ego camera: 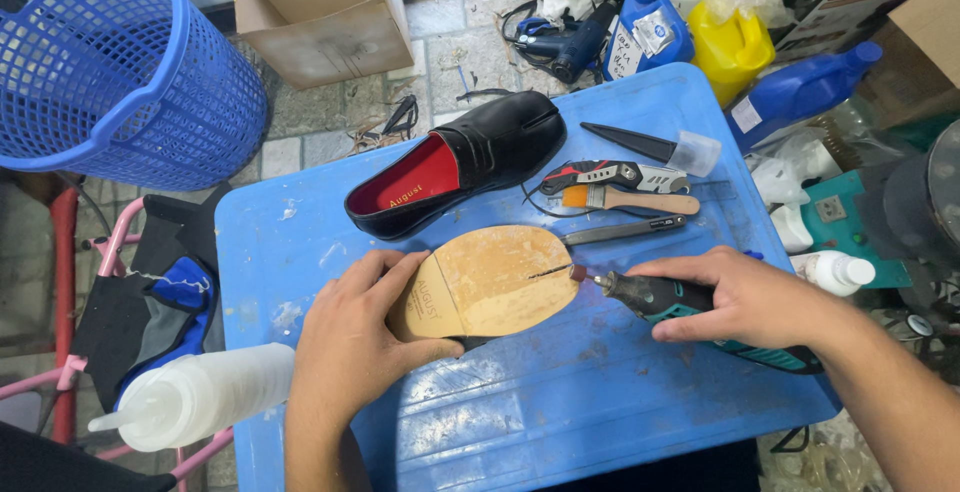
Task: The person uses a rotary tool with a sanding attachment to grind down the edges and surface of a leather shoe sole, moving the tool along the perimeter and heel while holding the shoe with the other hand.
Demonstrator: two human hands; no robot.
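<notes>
rotary tool at the sole's toe, my hands on the blue table point(520, 422)

my left hand point(355, 337) presses the tan shoe sole point(490, 280) flat at table centre, fingers point(395, 272) spread over its heel end. my right hand point(755, 297), at 3 o'clock, has its fingers shut round a green-black rotary tool point(655, 297), its tip touching the sole's edge. a black loafer point(455, 162) lies at 12 o'clock, a brush point(630, 200) at 1.
</notes>
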